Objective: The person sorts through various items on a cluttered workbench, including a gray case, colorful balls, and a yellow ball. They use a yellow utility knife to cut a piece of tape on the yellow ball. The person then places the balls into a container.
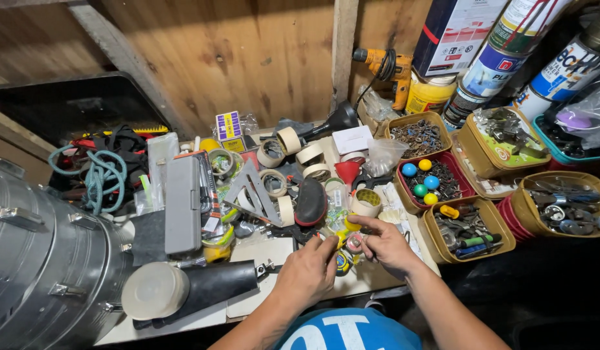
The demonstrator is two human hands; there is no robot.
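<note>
Fingers (363, 223) of both hands pinch sm. yellow tool (347, 228) btwn them.

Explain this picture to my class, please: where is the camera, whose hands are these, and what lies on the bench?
There is one picture, taken by a camera worn on a person's head and looking down, so both bare hands belong to that person. The left hand and right hand meet over a small round object; the fingers hide most of it, so I cannot tell what it is. The cluttered bench holds several rolls of masking tape, a grey case, a metal triangle and a red funnel. To the right stand trays of hardware, one with coloured balls. A yellow drill and spray cans stand at the back, and a metal drum lies on the left.
</note>
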